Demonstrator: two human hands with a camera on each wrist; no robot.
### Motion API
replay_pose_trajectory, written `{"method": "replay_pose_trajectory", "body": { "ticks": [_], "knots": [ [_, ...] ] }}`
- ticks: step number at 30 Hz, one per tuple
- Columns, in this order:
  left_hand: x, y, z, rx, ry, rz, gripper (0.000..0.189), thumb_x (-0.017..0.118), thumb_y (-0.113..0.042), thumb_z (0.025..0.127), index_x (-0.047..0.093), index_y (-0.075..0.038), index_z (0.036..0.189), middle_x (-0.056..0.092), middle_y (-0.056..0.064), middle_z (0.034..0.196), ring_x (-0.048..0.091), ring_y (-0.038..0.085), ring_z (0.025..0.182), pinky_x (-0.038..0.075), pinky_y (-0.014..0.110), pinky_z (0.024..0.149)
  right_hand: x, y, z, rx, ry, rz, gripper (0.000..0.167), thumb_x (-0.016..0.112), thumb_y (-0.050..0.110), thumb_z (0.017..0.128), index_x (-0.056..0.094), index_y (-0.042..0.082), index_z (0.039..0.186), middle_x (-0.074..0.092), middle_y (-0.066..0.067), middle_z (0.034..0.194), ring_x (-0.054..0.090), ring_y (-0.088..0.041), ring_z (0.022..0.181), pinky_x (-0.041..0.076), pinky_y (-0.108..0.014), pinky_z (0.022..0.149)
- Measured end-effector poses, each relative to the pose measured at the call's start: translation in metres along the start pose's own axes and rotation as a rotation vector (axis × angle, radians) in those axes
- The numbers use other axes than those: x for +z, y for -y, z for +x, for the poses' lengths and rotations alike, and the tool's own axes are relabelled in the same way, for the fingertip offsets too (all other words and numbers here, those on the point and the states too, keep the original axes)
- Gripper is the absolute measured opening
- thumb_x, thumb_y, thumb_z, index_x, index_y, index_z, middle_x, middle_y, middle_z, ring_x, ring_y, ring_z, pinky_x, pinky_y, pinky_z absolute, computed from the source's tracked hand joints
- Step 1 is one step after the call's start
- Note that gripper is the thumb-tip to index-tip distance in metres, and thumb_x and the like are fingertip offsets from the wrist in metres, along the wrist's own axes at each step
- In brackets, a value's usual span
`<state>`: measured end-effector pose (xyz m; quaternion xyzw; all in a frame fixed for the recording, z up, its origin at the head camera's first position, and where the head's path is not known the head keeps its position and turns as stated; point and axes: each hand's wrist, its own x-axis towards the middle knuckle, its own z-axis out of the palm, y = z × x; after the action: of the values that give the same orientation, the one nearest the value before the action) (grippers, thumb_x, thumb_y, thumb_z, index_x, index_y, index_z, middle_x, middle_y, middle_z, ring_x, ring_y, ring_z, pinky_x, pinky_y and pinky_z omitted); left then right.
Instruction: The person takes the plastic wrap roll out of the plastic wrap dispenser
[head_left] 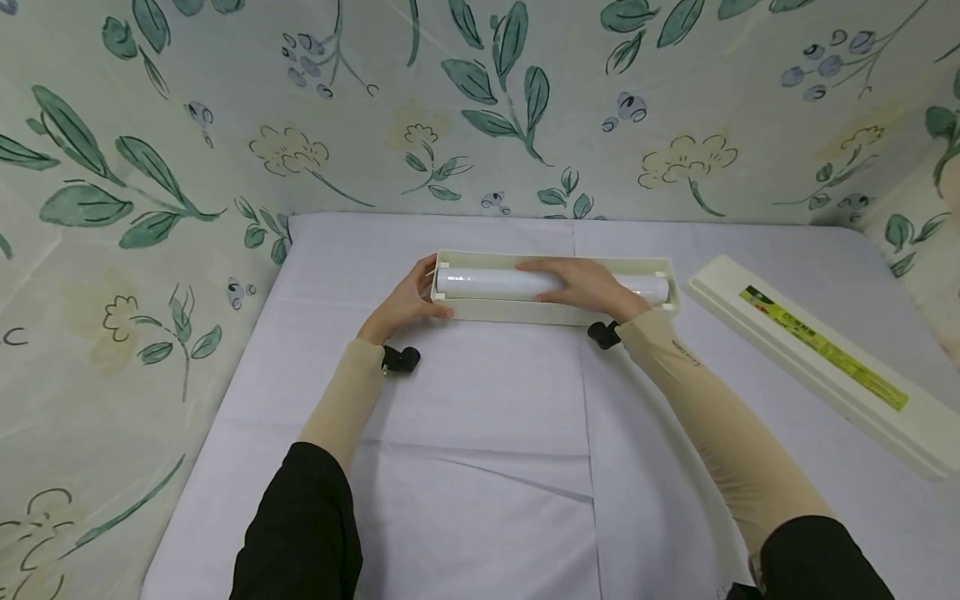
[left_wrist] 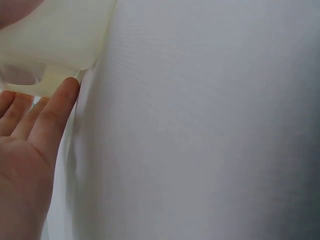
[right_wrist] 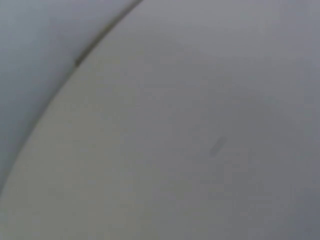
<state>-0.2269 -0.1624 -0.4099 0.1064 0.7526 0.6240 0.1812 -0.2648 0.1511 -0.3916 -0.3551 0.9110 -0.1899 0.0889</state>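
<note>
A long cream box [head_left: 510, 312] lies crosswise on the cloth-covered table in the head view, its top uncovered. Inside it is a shiny white roll [head_left: 480, 283] that looks like plastic wrap. My left hand [head_left: 408, 293] grips the box's left end, thumb at the front and fingers toward the back. In the left wrist view, the fingers [left_wrist: 52, 112] lie against the end of the box. My right hand [head_left: 588, 286] holds the roll right of its middle, fingers over the far side and thumb on the near side. The right wrist view shows only a blurred pale surface.
To the right, a long cream lid [head_left: 795, 367] with a yellow-green label lies slantwise, near the box's right end. White cloth [head_left: 480, 483] with fold creases covers the table. Behind it hangs a leaf-patterned curtain [head_left: 480, 133], which continues down the left side.
</note>
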Motion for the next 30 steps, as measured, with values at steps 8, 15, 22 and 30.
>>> {"method": "replay_pose_trajectory", "body": {
  "ticks": [8, 15, 22, 30],
  "knots": [
    [-0.001, 0.001, 0.001, 0.001, -0.002, 0.014, 0.103, 0.078, 0.004, 0.072, 0.013, -0.005, 0.151, 0.015, 0.012, 0.157, 0.013, 0.027, 0.144, 0.023, 0.042, 0.112, 0.001, 0.0, 0.0, 0.015, -0.026, 0.002, 0.058, 0.069, 0.034, 0.088, 0.05, 0.021, 0.141, 0.045, -0.003, 0.144, 0.044, -0.03, 0.129, 0.037, -0.05, 0.101],
    [0.0, 0.003, 0.001, 0.007, -0.007, 0.04, 0.103, 0.079, 0.001, 0.072, 0.013, -0.005, 0.152, 0.015, 0.012, 0.157, 0.014, 0.027, 0.143, 0.024, 0.041, 0.111, 0.002, 0.002, -0.001, 0.04, -0.055, 0.025, 0.057, 0.071, 0.033, 0.086, 0.053, 0.022, 0.139, 0.048, -0.002, 0.142, 0.046, -0.03, 0.128, 0.038, -0.05, 0.1],
    [0.0, 0.003, 0.001, 0.009, -0.009, 0.032, 0.102, 0.078, 0.003, 0.072, 0.014, -0.005, 0.151, 0.017, 0.012, 0.157, 0.017, 0.027, 0.143, 0.026, 0.043, 0.111, -0.004, 0.008, -0.004, 0.078, -0.029, 0.066, 0.059, 0.072, 0.034, 0.085, 0.052, 0.023, 0.14, 0.049, -0.006, 0.14, 0.052, -0.03, 0.119, 0.04, -0.05, 0.098],
    [-0.004, 0.02, 0.01, -0.006, -0.016, 0.003, 0.101, 0.079, 0.001, 0.073, 0.016, -0.013, 0.151, 0.027, 0.008, 0.153, 0.027, 0.024, 0.139, 0.03, 0.046, 0.107, -0.028, 0.026, -0.008, 0.14, -0.044, 0.13, 0.061, 0.074, 0.035, 0.084, 0.051, 0.028, 0.14, 0.052, -0.011, 0.138, 0.053, -0.028, 0.115, 0.041, -0.051, 0.094]
  ]
}}
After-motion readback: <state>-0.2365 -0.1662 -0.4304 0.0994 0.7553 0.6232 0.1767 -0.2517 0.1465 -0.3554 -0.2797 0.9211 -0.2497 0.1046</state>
